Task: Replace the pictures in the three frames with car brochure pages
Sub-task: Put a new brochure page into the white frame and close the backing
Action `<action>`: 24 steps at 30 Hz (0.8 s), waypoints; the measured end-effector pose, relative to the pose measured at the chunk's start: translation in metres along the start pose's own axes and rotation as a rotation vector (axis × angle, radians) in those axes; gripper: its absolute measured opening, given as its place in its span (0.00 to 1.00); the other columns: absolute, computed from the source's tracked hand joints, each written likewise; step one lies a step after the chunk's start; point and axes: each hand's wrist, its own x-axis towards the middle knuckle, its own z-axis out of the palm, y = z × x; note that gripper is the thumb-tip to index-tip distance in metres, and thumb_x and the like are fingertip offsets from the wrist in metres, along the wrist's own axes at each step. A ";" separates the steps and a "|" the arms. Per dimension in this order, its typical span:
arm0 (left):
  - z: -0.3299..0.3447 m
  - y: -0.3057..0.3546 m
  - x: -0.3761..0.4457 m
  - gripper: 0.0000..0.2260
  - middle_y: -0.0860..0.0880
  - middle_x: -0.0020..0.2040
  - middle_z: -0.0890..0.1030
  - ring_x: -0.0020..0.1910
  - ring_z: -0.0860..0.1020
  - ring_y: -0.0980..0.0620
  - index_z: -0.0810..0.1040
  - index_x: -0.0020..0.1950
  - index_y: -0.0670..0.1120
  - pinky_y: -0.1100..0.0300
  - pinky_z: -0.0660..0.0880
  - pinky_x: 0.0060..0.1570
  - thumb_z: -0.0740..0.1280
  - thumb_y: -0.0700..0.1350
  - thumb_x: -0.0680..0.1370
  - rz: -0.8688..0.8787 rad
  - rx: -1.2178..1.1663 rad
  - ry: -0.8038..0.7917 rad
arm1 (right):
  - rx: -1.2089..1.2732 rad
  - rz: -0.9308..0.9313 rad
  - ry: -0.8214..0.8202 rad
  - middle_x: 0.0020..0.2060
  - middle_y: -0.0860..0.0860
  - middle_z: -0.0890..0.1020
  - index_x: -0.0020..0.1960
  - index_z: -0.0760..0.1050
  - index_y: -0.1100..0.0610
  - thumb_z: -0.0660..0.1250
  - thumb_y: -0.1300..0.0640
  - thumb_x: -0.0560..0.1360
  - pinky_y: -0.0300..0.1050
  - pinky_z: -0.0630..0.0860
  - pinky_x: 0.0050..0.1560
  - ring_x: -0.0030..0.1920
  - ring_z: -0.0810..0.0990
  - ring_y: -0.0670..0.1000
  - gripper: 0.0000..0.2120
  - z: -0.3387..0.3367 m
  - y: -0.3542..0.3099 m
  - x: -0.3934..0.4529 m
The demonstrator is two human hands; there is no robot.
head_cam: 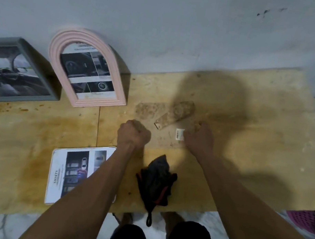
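Note:
A grey frame (pixel 15 94) with a car-interior picture leans on the wall at the far left. Beside it stands a pink arched frame (pixel 55 66) holding a brochure page. A loose car brochure page (pixel 57 175) headed "SAFETY" lies near the table's front edge, partly under my left forearm. A third frame (pixel 174 111) lies face down mid-table, brown backing and stand up, with a barcode sticker (pixel 179 134). My left hand (pixel 134 134) is a closed fist at its near left corner. My right hand (pixel 200 139) rests, fingers curled, beside the sticker. Motion blur hides what the fingers touch.
A folded black umbrella (pixel 156 181) with red trim lies at the front edge between my forearms, its strap hanging over. The plywood table (pixel 263 136) butts against a grey wall. A pink basket (pixel 301 219) sits below the table's right end.

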 end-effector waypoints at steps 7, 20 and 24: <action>0.003 0.019 0.001 0.32 0.37 0.61 0.80 0.62 0.78 0.39 0.78 0.61 0.34 0.49 0.75 0.64 0.60 0.55 0.67 -0.177 -0.120 0.005 | 0.091 0.100 -0.011 0.56 0.58 0.78 0.61 0.71 0.58 0.64 0.54 0.75 0.48 0.75 0.41 0.51 0.79 0.59 0.16 -0.001 -0.004 0.010; -0.020 -0.023 0.006 0.16 0.45 0.57 0.79 0.54 0.80 0.47 0.76 0.60 0.41 0.61 0.77 0.50 0.70 0.43 0.74 -0.155 -0.100 0.152 | 0.226 0.090 -0.061 0.44 0.49 0.78 0.63 0.74 0.58 0.69 0.40 0.74 0.43 0.74 0.34 0.39 0.77 0.46 0.27 -0.002 -0.024 -0.035; -0.056 -0.055 -0.010 0.23 0.47 0.57 0.80 0.54 0.79 0.48 0.74 0.60 0.44 0.60 0.78 0.52 0.76 0.43 0.68 -0.174 -0.156 0.114 | 0.199 0.086 -0.020 0.35 0.46 0.71 0.55 0.73 0.57 0.68 0.38 0.74 0.45 0.69 0.33 0.34 0.70 0.42 0.23 0.022 -0.047 -0.075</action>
